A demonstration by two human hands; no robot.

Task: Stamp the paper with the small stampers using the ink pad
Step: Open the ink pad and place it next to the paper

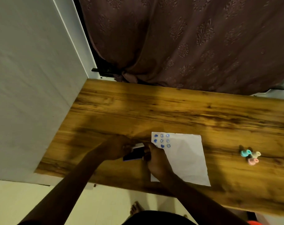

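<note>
Bare foot (135, 209) on the pale floor (105, 202) just short of the table's near edge. Wooden table (170, 111) carries everything.

Both forearms reach in from the near edge. Left hand (115, 148) and right hand (156, 159) meet at the ink pad (133, 153), a small dark case toward the near-left part of the table, just left of the paper. Left fingers curl around the pad's left side and hold it. Right fingers (147, 151) touch the pad's right end; a white flap or lid sits at its far edge. Blur hides whether the right fingers grip the pad or anything else.

Paper (185, 158): white sheet, flat, near the near edge around the middle of the table; the right wrist lies over its near-left corner. Blue stamped marks (162, 140), hearts and smiley faces in a three-by-three grid, at its far-left corner.

Small stampers (250, 155): teal, cream and pink, clustered and touching, well to the right of the paper, apart from both hands.

Beyond the far edge: brown patterned curtain (194, 43). Grey wall (29, 78) along the left edge.
</note>
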